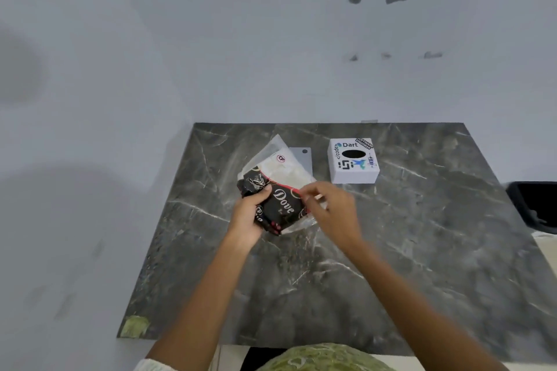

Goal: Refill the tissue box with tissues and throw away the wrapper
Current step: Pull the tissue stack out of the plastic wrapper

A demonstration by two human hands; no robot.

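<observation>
Head view shows the task early: left hand [250, 214] clamps the black plastic tissue pack [278, 205], right hand [328, 205] pinches its opened wrapper edge, tissues inside, white sticker-covered tissue box [353, 172] unfilled at two o'clock on the dark marble surface [391, 250].

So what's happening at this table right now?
A person is holding a pack of tissues above a dark marble table. The left hand grips its black printed wrapper, while the right hand pinches at the pack's right edge, seemingly to open it. The white tissue box stands beyond, its opening dark. A black bin sits at the right edge.
</observation>
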